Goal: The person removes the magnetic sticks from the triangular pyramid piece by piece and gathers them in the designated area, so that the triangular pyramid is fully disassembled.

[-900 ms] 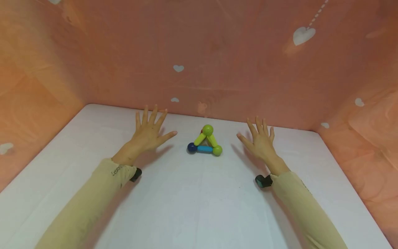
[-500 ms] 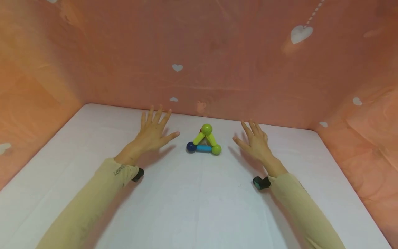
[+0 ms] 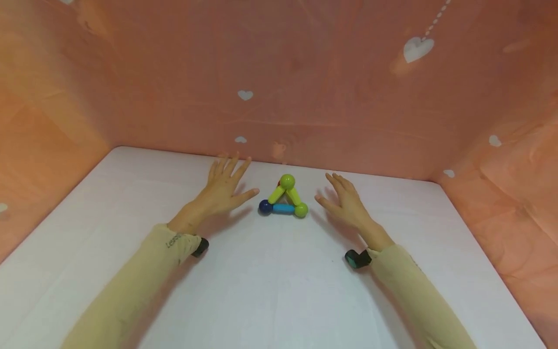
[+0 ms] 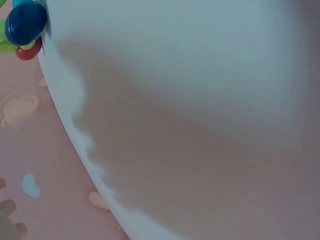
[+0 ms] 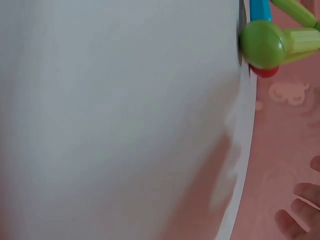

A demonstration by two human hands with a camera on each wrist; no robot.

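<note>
A small pyramid of toy rods and balls (image 3: 284, 209) stands on the white table, with green, dark blue and red balls joined by light green and blue rods. My left hand (image 3: 220, 190) hovers to its left, fingers spread, thumb tip near the dark blue ball (image 3: 265, 207). To its right my right hand (image 3: 346, 203) hangs above the table with fingers fairly straight, its thumb pointing toward the green ball (image 3: 301, 210). Neither hand touches the toy. In the left wrist view the dark blue ball (image 4: 26, 23) shows at the corner; the right wrist view shows a green ball (image 5: 262, 44).
The white tabletop (image 3: 279, 291) ends at a back edge just behind the toy. An orange-pink cloth (image 3: 279, 72) with white hearts walls in the back and both sides. A small black camera (image 3: 357, 259) sits at the right wrist, another (image 3: 200, 247) at the left.
Both hands have moved inward toward the toy, the left to the right and the right to the left. The right hand's fingers have drawn closer together. The toy stays in place.
</note>
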